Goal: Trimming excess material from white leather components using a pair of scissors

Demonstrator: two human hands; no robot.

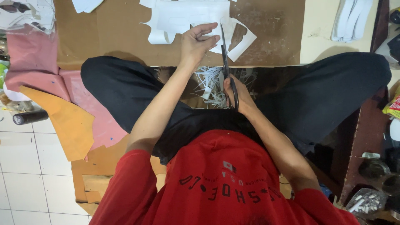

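You get even, fairly bright indoor light from above; soft shadows fall beneath your arms and legs. The centre is sharp, the far corners bend slightly, and the white paper (187, 16) glares mildly.

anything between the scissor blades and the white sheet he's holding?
Nothing visible. The scissors in the right hand already meet the white sheet, which the left hand pins on the brown board.
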